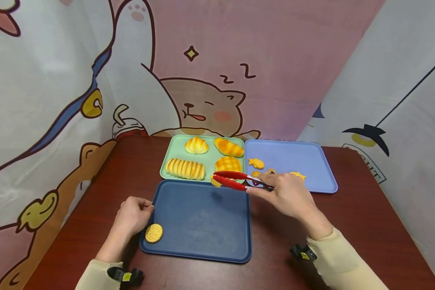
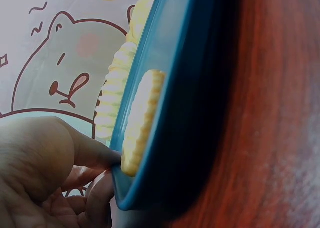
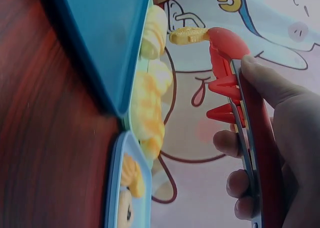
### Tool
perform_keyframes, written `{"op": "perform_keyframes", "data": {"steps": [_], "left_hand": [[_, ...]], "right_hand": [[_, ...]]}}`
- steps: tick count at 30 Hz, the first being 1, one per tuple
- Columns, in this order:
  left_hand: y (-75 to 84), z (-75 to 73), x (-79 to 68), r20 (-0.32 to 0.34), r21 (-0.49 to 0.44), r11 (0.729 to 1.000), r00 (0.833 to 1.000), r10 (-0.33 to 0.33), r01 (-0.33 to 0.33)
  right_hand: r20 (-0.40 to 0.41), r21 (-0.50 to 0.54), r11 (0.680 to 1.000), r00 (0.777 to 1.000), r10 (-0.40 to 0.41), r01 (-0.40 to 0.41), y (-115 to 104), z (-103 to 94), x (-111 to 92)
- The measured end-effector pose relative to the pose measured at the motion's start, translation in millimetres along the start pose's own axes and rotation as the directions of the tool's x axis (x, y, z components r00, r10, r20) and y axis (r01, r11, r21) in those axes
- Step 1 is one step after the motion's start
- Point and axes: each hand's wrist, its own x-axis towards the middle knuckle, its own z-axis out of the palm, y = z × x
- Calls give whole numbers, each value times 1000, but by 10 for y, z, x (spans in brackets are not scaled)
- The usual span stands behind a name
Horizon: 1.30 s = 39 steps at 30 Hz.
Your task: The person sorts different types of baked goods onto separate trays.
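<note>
My left hand (image 1: 133, 215) pinches the left rim of a dark blue tray (image 1: 203, 219) between thumb and fingers. A round scalloped biscuit (image 1: 154, 233) lies in that tray's front left corner, close by the hand. With my right hand (image 1: 290, 193) I grip red-tipped metal tongs (image 1: 235, 177). Their tips pinch a small yellow biscuit (image 3: 189, 35), raised above the back edge of the dark blue tray. The tongs partly cover this biscuit in the head view, hiding its full shape.
Behind the dark tray, a green tray (image 1: 210, 155) holds several toy breads, among them a ridged loaf (image 1: 185, 168) and a croissant (image 1: 196, 145). A light blue tray (image 1: 293, 155) at the back right holds a fish-shaped biscuit (image 1: 256, 163) and other small biscuits, partly behind my right hand.
</note>
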Motion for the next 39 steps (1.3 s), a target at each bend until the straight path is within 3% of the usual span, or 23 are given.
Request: {"op": "perform_keyframes", "data": {"steps": [12,21,29,39], "left_hand": [[12,-10,9,0,-3,1000,1000,0,0],[18,-7,-3,-4,-1,1000,1000,-1,1],[22,-4,-15,4,-3,1000,1000,-12,12],[13,13,-16,1,-6,1000,1000,-13,14]], "right_hand": [[-12,5,998,998,66,-66,347,-169,-37],[-79,-49,997,995,54,-58,639,-242,-33],[-41,-101,979,984,172,-176,847,-301,-82],[44,-106,944,947,320,-314,1048,-358,-92]]}}
